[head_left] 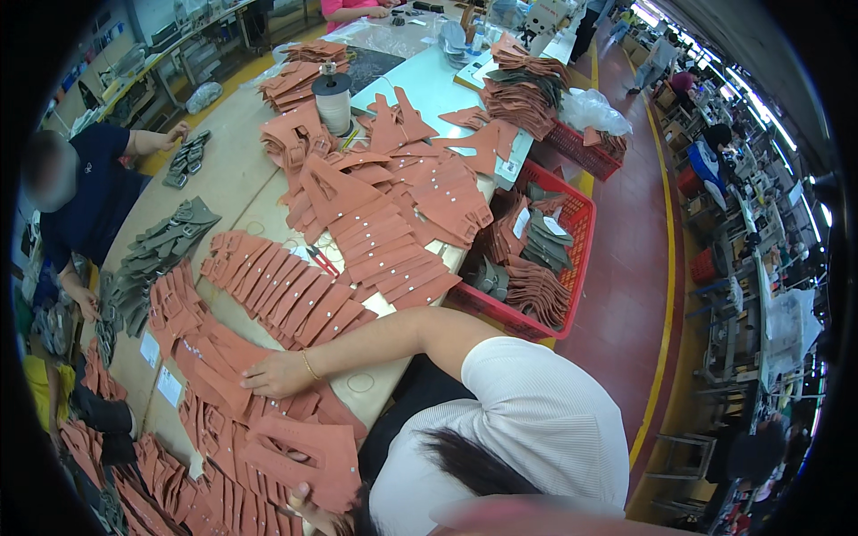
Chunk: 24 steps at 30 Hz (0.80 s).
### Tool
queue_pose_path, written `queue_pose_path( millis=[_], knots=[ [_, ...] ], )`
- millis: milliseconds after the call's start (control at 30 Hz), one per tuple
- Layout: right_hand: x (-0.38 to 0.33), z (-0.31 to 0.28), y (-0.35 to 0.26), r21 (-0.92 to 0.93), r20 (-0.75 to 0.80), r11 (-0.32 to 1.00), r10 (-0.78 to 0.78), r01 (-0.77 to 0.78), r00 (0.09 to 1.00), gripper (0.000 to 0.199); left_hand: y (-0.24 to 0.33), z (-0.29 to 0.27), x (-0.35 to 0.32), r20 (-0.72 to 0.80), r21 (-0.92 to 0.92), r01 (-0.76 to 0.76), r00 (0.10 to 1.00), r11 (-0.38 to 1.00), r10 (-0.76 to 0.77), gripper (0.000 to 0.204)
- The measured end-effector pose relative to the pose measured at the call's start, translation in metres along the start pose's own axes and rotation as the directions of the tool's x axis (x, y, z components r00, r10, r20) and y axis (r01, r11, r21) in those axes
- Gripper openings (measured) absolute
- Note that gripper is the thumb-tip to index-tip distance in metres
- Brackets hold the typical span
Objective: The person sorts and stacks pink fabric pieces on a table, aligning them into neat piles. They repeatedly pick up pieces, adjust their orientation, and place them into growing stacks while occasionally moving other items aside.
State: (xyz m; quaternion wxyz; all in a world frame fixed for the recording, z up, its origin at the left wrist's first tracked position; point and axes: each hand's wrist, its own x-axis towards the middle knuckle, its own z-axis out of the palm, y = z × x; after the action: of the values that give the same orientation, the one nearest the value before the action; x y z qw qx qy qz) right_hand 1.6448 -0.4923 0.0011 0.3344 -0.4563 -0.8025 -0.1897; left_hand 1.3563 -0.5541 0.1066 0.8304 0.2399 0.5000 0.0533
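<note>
My right hand point(273, 373), with a bracelet at its wrist, lies with its fingers stretched over overlapping coral shoe-upper pieces point(210, 357) on the table. Lower down, my left hand point(313, 513) pinches the edge of a coral shoe-upper piece point(326, 447) with a long cut-out. That piece lies over rows of similar ones, and part of the left hand is cut off at the frame's bottom. Beyond my right arm a fanned row of coral strips point(277, 290) spreads out, with red-handled thread snips point(323, 259) beside it. Larger coral pieces point(393, 228) are stacked further back.
A thread cone point(333, 107) stands at the back. Red baskets point(585, 237) with bundled pieces stand right of the table point(241, 201). Grey-green pieces point(170, 241) lie left, near a co-worker in navy point(103, 179). A sewing machine point(545, 18) is at the far end.
</note>
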Motion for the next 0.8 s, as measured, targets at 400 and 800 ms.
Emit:
queue_pose_path(
  millis=[400, 800],
  knots=[
    [-0.001, -0.001, 0.000, 0.016, -0.006, 1.000, 0.005, -0.005, 1.000, 0.022, 0.002, -0.005, -0.009, -0.010, -0.006, 0.033, 0.999, 0.999, -0.033, 0.069],
    [0.001, -0.008, 0.002, 0.021, -0.030, 1.000, 0.015, -0.015, 0.999, 0.022, 0.008, 0.006, -0.003, 0.033, -0.003, 0.070, 0.997, 0.998, -0.070, 0.072]
  ],
)
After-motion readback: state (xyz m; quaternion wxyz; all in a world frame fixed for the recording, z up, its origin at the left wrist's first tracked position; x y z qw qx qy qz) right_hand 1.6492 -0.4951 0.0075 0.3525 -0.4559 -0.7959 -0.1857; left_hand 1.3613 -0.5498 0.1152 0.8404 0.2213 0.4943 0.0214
